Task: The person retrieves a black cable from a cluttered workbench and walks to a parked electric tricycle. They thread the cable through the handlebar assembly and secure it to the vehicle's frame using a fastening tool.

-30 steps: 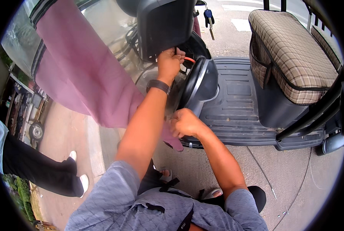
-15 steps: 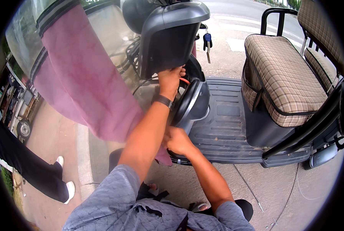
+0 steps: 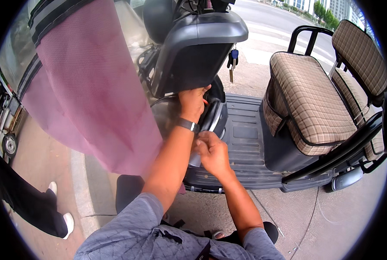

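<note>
My left hand (image 3: 192,101) is curled up under the dark front housing (image 3: 193,65) of an electric vehicle, beside an orange cable (image 3: 205,102); what its fingers hold is hidden. Just below, my right hand (image 3: 212,151) has its fingers bent in at the edge of a black and silver trim (image 3: 215,119), their contents too small to make out. A black cable (image 3: 163,98) runs left from the housing. A pink mesh sheet (image 3: 94,95) with clear plastic hangs left of my arms. Keys (image 3: 233,60) on a blue fob dangle at the housing's right.
A ribbed floorboard (image 3: 245,130) leads right to a plaid seat (image 3: 310,99) and black rail (image 3: 314,160). Another person's dark-trousered leg (image 3: 33,208) stands at lower left. Loose wires (image 3: 267,210) lie on the pavement; a parked vehicle (image 3: 7,130) is at far left.
My right hand has moved up, closer to my left hand, which stays under the housing. The view has shifted, so the housing and seat appear lower and more road shows.
</note>
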`<act>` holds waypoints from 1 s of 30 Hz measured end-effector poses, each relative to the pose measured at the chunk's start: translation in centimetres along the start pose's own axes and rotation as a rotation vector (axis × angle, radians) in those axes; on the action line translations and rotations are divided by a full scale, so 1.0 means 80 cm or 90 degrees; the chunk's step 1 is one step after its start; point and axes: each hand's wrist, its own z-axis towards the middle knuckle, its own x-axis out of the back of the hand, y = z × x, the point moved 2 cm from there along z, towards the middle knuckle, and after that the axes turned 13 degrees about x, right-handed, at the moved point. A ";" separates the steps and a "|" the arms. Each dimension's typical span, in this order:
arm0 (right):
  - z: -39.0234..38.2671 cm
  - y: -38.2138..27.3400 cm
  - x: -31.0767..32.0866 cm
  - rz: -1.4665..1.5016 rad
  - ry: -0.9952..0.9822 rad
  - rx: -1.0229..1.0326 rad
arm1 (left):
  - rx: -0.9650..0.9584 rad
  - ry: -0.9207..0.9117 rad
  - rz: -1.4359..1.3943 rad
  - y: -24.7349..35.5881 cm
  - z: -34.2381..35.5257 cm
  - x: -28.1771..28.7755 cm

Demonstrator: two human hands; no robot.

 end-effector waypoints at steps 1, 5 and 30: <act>0.014 -0.001 0.006 -0.066 0.035 0.063 | -0.006 -0.011 0.006 -0.001 0.000 0.000; 0.075 0.013 0.009 -0.050 0.127 0.055 | 0.010 -0.008 0.017 -0.003 -0.003 0.003; 0.193 0.054 -0.005 -0.085 0.022 -0.122 | 0.115 0.022 0.054 -0.002 -0.001 0.019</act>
